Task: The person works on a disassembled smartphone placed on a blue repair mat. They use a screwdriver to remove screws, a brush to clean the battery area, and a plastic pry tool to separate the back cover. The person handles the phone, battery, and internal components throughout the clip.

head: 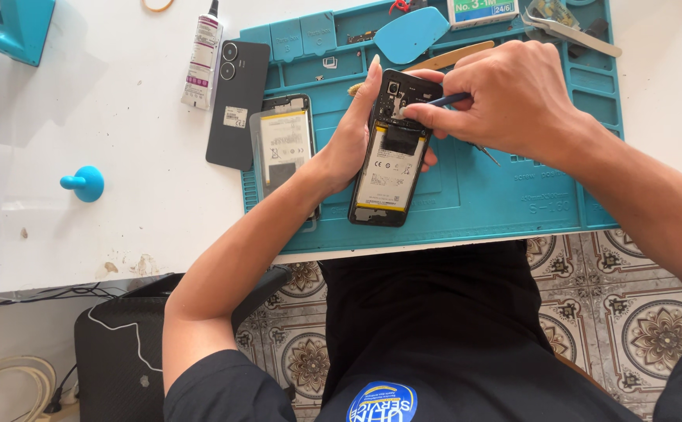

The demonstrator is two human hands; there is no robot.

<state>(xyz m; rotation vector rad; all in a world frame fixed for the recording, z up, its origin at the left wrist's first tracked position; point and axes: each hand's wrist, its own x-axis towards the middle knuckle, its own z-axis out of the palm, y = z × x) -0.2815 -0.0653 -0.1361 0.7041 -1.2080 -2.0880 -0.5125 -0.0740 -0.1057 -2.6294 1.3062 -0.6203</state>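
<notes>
Left hand [350, 141] grips opened phone [388, 152]; right hand [505, 98] pinches blue tool [449, 99], tip hidden.

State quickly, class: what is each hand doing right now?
Left hand: closed around the opened phone, holding it above the blue mat.
Right hand: closed on a thin blue tool, tip at the phone's top.
</notes>
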